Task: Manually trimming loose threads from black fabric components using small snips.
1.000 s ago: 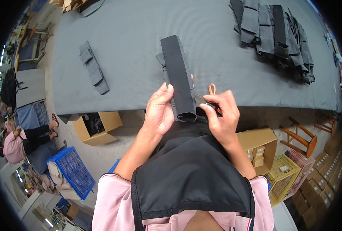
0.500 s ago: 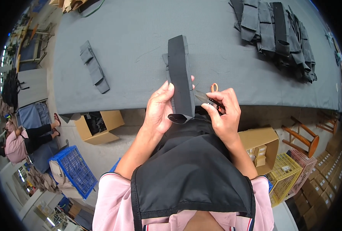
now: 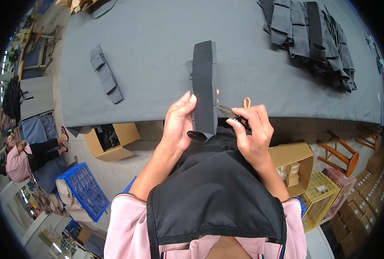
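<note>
Head view puts a black apron (image 3: 213, 194) nearest, spread between the two forearms. Just beyond it, the left hand (image 3: 179, 123) grips a dark fabric tube (image 3: 204, 82), thumb along its left side and fingertips (image 3: 218, 94) peeping out at its right edge. The tube points away from the body, its open end below the left thumb and its far end reaching over the bench (image 3: 149, 26). The right hand (image 3: 254, 129) is closed on small snips (image 3: 226, 111), their pointed blades angled left toward the tube's right edge; whether the tip touches cloth or only a thread is too fine to tell. That closeness is the main risk: if the tip slips or the tube twists in the left hand's hold, the blades could nick the fabric or a seam, and the fingertips just above the tip could be cut. Dark cloth against dark cloth might also hide a thread end and lead to a misplaced snip. Beyond the hands, loose threads (image 3: 164, 59) lie on the bench and could cling to the tube if it brushes them. Farther off, a folded strip (image 3: 105, 75) lies to the left of the left hand, and a pile of dark pieces (image 3: 304, 34) beyond and right of the right hand.
</note>
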{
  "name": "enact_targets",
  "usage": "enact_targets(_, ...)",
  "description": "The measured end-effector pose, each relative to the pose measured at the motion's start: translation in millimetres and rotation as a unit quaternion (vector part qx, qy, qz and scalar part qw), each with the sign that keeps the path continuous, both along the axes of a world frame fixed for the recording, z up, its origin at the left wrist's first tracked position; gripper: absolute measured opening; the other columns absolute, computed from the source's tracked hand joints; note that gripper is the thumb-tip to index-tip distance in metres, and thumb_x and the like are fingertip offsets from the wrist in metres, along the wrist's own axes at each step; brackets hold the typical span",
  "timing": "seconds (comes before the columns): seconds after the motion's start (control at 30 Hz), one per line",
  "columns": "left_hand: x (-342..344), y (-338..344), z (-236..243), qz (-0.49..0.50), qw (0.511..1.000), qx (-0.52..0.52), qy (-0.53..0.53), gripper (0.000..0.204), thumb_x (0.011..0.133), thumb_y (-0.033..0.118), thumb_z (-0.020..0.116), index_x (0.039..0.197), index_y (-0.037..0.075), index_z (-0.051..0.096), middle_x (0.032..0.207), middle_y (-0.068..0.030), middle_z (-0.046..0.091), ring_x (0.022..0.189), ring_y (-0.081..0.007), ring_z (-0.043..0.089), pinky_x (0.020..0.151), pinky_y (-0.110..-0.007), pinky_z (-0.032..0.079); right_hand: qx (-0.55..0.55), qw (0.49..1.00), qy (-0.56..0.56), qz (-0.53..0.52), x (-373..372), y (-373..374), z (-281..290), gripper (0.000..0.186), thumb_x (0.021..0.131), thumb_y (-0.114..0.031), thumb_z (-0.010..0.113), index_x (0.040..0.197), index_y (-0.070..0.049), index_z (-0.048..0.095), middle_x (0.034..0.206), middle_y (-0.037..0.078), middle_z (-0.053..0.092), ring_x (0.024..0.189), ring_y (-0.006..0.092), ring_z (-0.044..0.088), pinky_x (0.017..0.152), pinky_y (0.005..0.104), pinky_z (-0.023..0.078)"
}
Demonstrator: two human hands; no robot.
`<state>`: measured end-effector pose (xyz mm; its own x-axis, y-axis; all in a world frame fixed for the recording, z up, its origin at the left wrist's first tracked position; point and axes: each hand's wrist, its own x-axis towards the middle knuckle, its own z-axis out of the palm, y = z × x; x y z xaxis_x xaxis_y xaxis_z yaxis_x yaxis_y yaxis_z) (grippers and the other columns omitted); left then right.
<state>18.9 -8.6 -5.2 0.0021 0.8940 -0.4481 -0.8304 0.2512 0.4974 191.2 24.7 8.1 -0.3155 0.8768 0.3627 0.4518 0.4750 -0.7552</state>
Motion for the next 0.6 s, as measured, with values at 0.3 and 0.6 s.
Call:
enact_targets(0.3, -0.2, -3.8, -14.7, -0.016, 0.982, -0.065, -0.175, 0.04, 0.095, 0.019, 0.039, 0.13, 0.0, 0.042, 0.075, -0.0047, 0.05, 0.058, -0.009, 0.045, 0.052, -0.023, 0.047, -0.123, 0.987, 0.1, 0.026, -9.8, 2.6, 0.0, 0.02, 0.069, 0.001, 0.07, 0.088, 0.0, 0.062, 0.074, 0.007, 0.053, 0.064, 0.0158, 0.051, 0.06, 0.0275, 0.044)
enact_targets(0.6, 5.1, -13.8, -34.7, -0.114, 0.888, -0.105, -0.432, 0.033, 0.09, 0.023, 0.034, 0.099, -0.004, 0.05, 0.066, -0.0095, 0.052, 0.045, -0.0157, 0.047, 0.04, -0.029, 0.041, -0.031, 0.995, 0.053, 0.082, -25.7, -4.2, -9.7, 0.029, 0.066, 0.007, 0.07, 0.093, -0.001, 0.061, 0.082, 0.01, 0.055, 0.072, 0.0195, 0.059, 0.058, 0.0281, 0.049)
